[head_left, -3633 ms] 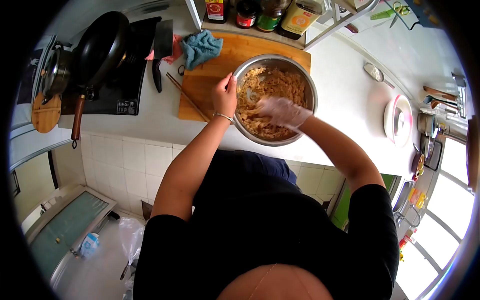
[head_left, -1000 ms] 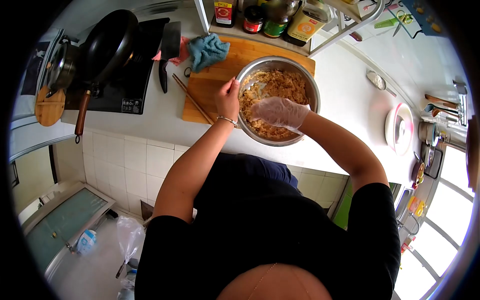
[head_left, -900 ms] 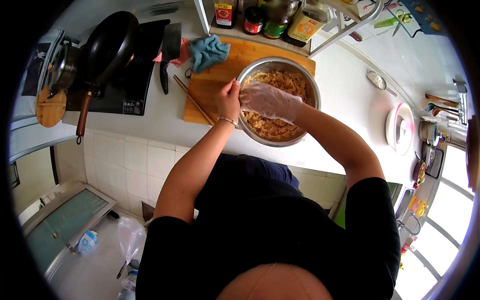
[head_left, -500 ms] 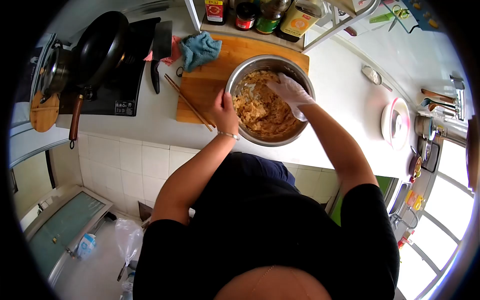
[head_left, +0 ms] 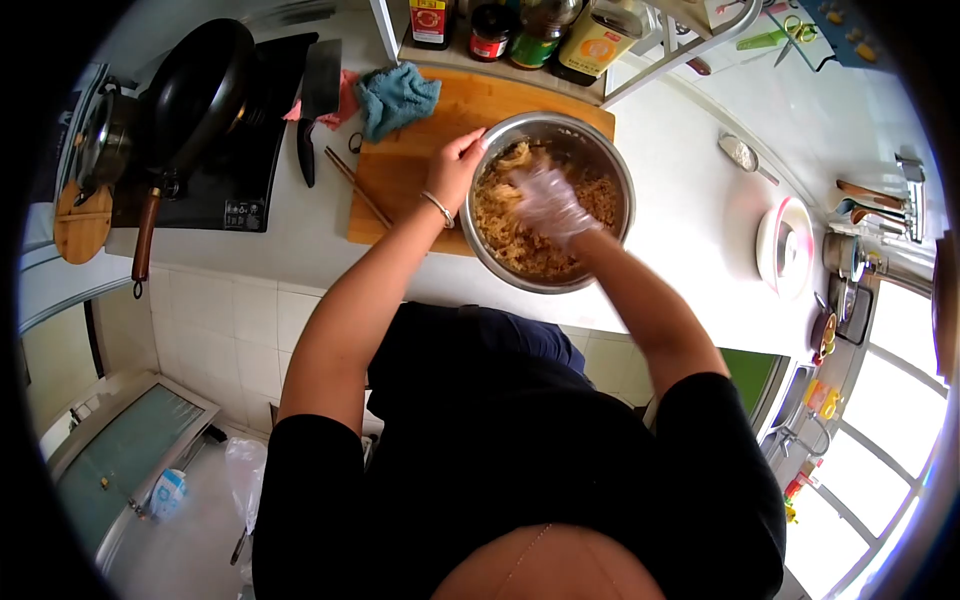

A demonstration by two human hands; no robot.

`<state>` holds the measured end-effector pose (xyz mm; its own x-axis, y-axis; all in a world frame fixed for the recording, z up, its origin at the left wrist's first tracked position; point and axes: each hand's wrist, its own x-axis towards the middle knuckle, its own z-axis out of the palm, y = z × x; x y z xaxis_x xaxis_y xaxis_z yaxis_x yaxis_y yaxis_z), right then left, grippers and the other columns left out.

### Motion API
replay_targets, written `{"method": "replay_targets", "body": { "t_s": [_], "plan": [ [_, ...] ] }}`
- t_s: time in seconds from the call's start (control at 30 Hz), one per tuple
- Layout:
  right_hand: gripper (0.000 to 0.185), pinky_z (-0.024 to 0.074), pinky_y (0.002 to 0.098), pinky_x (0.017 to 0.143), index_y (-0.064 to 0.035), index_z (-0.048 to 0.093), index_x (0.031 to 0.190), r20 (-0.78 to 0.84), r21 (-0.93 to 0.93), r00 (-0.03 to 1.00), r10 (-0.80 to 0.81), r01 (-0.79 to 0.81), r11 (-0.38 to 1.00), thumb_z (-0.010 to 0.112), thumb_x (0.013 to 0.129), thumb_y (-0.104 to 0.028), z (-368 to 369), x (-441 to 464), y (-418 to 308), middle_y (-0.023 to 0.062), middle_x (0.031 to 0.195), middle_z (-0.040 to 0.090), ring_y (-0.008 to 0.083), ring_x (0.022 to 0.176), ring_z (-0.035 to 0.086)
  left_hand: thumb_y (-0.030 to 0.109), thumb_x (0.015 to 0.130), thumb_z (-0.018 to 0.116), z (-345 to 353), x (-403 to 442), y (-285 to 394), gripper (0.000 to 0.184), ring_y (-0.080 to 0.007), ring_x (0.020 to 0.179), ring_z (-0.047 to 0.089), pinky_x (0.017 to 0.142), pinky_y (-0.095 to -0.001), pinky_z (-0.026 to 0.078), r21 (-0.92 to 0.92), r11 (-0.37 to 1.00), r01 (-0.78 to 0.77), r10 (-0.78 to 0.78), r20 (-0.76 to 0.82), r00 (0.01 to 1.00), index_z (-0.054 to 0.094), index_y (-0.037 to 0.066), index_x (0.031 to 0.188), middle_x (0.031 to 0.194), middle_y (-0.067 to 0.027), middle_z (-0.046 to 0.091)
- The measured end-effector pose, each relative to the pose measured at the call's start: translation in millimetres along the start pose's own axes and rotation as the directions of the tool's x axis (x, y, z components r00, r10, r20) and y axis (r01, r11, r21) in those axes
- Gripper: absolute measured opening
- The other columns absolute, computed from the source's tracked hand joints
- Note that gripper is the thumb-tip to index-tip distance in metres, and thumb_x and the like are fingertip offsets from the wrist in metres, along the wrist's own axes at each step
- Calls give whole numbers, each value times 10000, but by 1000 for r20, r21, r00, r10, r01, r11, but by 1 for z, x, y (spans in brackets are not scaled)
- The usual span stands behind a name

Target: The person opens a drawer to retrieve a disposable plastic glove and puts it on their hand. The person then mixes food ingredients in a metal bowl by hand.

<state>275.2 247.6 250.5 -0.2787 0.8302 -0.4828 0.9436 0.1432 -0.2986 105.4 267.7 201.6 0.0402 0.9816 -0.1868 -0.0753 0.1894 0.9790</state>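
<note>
A steel mixing bowl [head_left: 627,205] stands partly on the wooden cutting board [head_left: 480,90]. Inside it is a light-brown, lumpy, minced-looking mixture [head_left: 500,238]. My left hand [head_left: 456,168] is closed on the bowl's left rim, thumb near the edge. In a clear plastic glove, my right hand [head_left: 553,203] reaches into the bowl and touches the mixture; its fingers are smeared by motion. Left of the bowl, chopsticks [head_left: 358,187] lie partly over the board, with their lower ends behind my left forearm.
A blue-green cloth [head_left: 397,102] rests on the board's upper left corner. Left of it lies a cleaver [head_left: 321,80], then a wok [head_left: 205,95] on the stove. Bottles and jars [head_left: 535,30] stand behind. A scoop [head_left: 740,152] and a basin [head_left: 768,245] are at right.
My left hand has moved up along the bowl's rim. My gloved right hand has shifted left and toward the middle of the mixture, whose surface looks different.
</note>
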Motion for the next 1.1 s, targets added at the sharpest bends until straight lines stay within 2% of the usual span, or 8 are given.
{"method": "replay_targets", "body": {
  "t_s": [0.2,0.33,0.5,0.7,0.77,0.93,1.0,1.1],
  "plan": [
    [221,505,444,912,-182,669,1007,135,-567,635,-760,679,466,612,798,-227,-2,-18,66,134,1185,563,272,1094,543,168,839,685,3,-18,2,423,-191,889,663,793,-292,499,149,982,-113,130,-114,985,580,-27,1200,1044,-172,679],
    [394,515,421,831,-125,614,1099,-252,117,965,-78,110,987,661,747,-295,3,-8,-4,159,1038,587,304,1026,560,181,818,702,10,-23,3,442,-229,863,671,769,-306,504,276,959,-69,123,-182,976,586,-17,1195,1014,-192,676],
    [326,468,387,899,-139,632,1009,41,-374,661,-749,705,602,671,726,-297,-4,-29,31,88,1075,597,279,1037,568,137,815,691,4,-33,13,464,-268,836,648,764,-336,496,303,939,-162,220,-168,961,562,26,1246,951,-173,670],
    [316,503,407,838,-130,627,1040,-108,-38,955,-278,275,961,622,775,-303,14,-4,-13,126,1015,582,320,977,581,136,828,674,10,-30,-4,399,-301,838,621,769,-374,487,429,886,-175,287,-211,935,603,70,1215,939,-173,647],
    [203,514,434,836,-130,637,983,-187,-94,667,-722,719,689,608,827,-256,34,-16,14,150,1024,577,254,898,613,164,867,646,6,-31,-7,320,-284,814,623,740,-355,490,331,920,-210,304,-265,915,636,59,1169,932,-171,648],
    [308,539,474,729,-138,600,1110,-157,-657,733,-662,423,624,619,836,-277,18,11,65,169,965,609,248,839,630,173,911,597,7,-37,1,287,-226,759,607,703,-319,484,401,893,-202,318,-246,916,635,55,1170,903,-149,646],
    [376,524,488,697,-117,571,1094,-455,-53,857,-243,247,968,639,795,-334,18,6,8,188,976,596,303,870,615,177,922,583,10,-36,-6,281,-204,739,597,689,-305,479,398,883,-247,367,-260,893,636,54,1169,887,-139,643],
    [303,541,340,740,-135,586,1033,-83,-235,695,-715,683,691,654,806,-324,35,-5,7,88,979,580,214,905,583,188,923,582,6,-34,-11,285,-167,695,575,663,-280,467,299,921,-252,341,-300,891,638,55,1169,816,-114,628]
  ]
}}
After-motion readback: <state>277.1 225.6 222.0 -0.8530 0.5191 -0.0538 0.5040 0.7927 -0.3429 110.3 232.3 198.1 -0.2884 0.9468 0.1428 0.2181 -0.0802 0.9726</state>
